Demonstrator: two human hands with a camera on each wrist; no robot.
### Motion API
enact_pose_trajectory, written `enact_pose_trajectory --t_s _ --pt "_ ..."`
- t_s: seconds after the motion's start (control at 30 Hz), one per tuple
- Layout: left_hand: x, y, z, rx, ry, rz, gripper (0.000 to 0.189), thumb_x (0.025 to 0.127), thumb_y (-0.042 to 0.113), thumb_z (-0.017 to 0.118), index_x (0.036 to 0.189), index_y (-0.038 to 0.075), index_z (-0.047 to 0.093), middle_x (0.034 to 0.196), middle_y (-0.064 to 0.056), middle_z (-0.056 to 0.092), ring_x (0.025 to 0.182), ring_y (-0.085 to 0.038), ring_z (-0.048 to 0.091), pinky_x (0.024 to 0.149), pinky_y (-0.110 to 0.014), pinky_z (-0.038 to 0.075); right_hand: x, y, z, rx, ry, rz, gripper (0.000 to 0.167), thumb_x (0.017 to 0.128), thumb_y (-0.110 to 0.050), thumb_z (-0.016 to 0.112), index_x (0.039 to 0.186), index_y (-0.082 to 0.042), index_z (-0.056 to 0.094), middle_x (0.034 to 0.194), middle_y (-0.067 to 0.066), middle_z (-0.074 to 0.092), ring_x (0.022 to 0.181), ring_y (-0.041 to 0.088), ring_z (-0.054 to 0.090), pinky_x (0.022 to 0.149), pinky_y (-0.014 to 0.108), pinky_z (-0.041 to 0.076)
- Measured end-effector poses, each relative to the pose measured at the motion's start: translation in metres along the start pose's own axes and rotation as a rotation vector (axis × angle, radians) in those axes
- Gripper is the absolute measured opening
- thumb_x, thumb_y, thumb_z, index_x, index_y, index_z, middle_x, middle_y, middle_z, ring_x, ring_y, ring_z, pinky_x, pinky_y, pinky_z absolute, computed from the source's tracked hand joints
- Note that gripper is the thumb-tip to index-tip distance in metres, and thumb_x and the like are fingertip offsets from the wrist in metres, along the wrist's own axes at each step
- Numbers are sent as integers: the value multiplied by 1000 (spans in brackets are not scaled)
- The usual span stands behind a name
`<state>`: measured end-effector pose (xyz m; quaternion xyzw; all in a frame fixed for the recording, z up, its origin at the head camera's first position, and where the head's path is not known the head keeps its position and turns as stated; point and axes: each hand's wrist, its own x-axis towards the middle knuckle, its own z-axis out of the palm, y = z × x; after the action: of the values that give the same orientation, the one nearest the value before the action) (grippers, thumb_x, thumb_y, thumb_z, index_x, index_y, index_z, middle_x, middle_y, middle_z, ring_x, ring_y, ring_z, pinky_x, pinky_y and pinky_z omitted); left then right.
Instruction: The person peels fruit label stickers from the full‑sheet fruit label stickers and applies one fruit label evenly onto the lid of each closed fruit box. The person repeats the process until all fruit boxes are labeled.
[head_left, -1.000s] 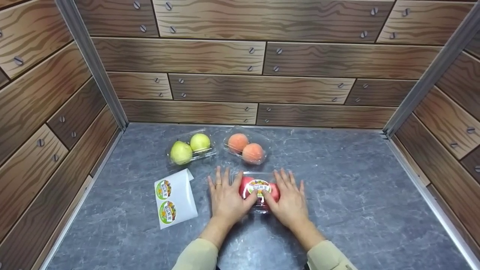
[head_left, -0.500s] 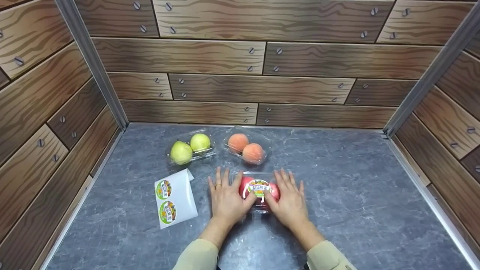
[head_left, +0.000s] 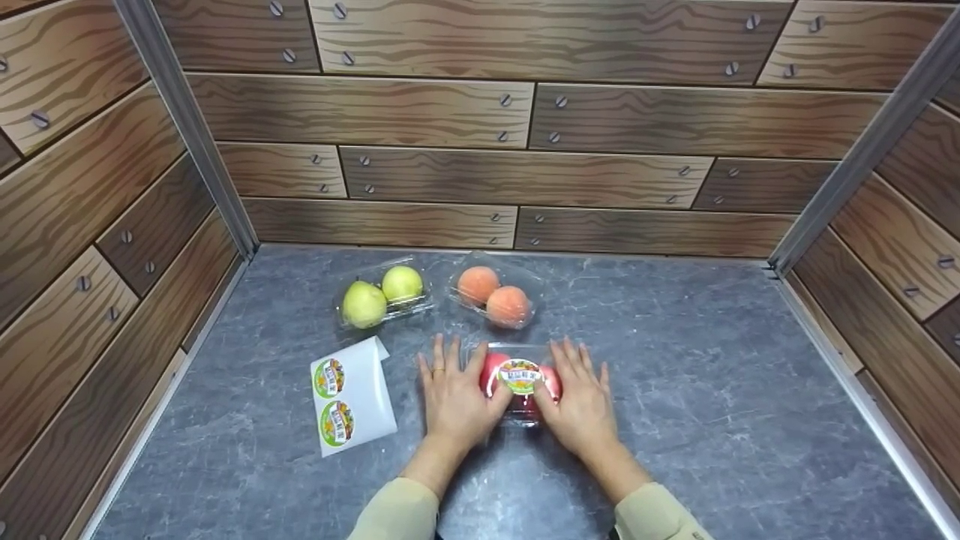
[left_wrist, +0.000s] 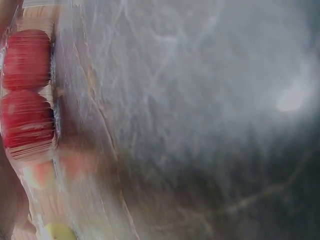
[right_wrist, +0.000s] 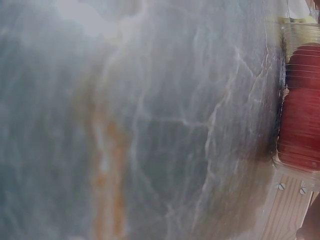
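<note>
A clear plastic fruit box (head_left: 517, 349) with two red, apple-like fruits (head_left: 491, 366) inside lies in front of me on the grey table. A round, colourful sticker (head_left: 521, 376) is on its lid. My left hand (head_left: 457, 397) lies along the left side of the box, fingers straight and spread, thumb at the sticker's lower left edge. On the right side, my right hand (head_left: 581, 401) mirrors it, its thumb at the sticker's lower right edge. The wrist views show the red fruits through the box wall, left (left_wrist: 26, 117) and right (right_wrist: 302, 125).
A white sticker sheet (head_left: 367, 405) with two round stickers and a curled edge lies left of my hands. Behind stand a clear box of two yellow-green pears (head_left: 364, 305) and another of two peaches (head_left: 508, 306). Wood-patterned walls (head_left: 435, 176) enclose the table's back and sides.
My thumbs have drawn slightly apart on the lid, showing more of the sticker between them. Both hands otherwise stay at the sides of the box, which has not moved.
</note>
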<state>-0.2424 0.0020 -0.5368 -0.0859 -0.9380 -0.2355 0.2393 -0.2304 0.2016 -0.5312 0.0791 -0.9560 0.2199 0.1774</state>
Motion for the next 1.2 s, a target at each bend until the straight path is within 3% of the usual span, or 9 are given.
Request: enact_pose_trajectory --t_s 0.43,0.8,1.0,1.2 --pt "-1 1 1 -15 -1 -8 61 87 45 63 141 16 69 147 -27 58 151 -51 35 119 -75 24 -1 1 0 6 21 -6 61 103 -34 57 155 -3 52 161 20 46 151 46 38 120 74 24" --pt "0 3 -1 2 -48 -29 62 92 49 60 145 18 66 149 -26 57 151 -51 34 120 -74 22 -1 2 0 18 30 -16 58 105 -32 56 154 -3 53 160 22 48 151 46 39 119 75 24" --pt "3 5 -4 20 -113 -46 65 97 58 55 149 19 63 154 -26 52 155 -49 29 123 -72 18 1 1 -2 18 22 -13 57 108 -36 53 155 -4 52 161 21 47 151 47 38 120 74 23" --pt "5 4 -9 -4 -145 -50 67 96 58 58 149 17 63 154 -27 52 153 -51 31 122 -72 20 1 0 -5 55 10 4 57 106 -37 57 152 -3 56 159 22 49 151 48 38 119 76 23"
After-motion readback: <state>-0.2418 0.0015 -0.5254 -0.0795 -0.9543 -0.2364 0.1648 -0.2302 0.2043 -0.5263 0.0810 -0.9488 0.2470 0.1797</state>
